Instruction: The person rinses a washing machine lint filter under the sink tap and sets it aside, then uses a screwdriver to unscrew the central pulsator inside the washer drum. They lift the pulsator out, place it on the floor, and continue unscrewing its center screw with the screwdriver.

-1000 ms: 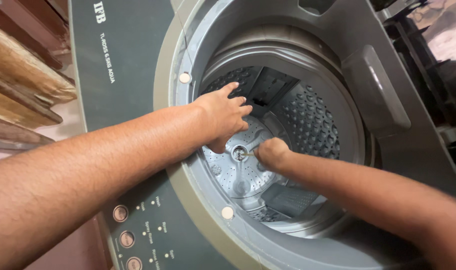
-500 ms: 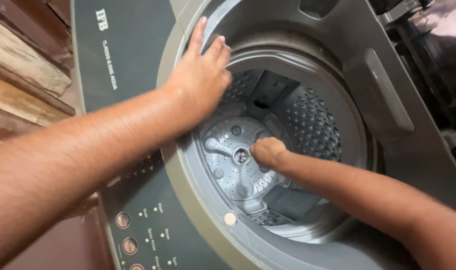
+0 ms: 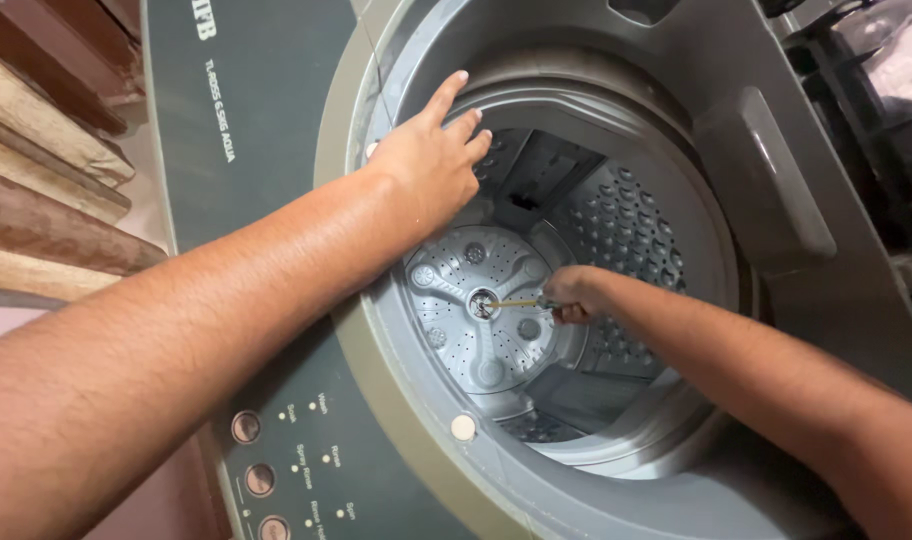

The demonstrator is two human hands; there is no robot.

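Observation:
I look down into a top-loading washing machine with a grey-green rim (image 3: 416, 390). My left hand (image 3: 431, 160) rests flat on the upper left of the tub opening, fingers spread over the inner ring. My right hand (image 3: 574, 293) reaches deep into the perforated drum (image 3: 626, 220) and is shut on a thin screwdriver (image 3: 516, 302). The tool's tip sits at the centre hub of the grey pulsator plate (image 3: 476, 335) at the drum's bottom.
A dark control panel (image 3: 296, 470) with round buttons lies at the lower left. Wooden planks (image 3: 36, 200) lean at the left edge. A grey raised lid part (image 3: 766, 180) sits to the right of the opening, with dark clutter beyond it.
My left hand came up out of the drum and settled on the tub's upper rim. My right hand drew back from the hub, so the screwdriver shaft now shows.

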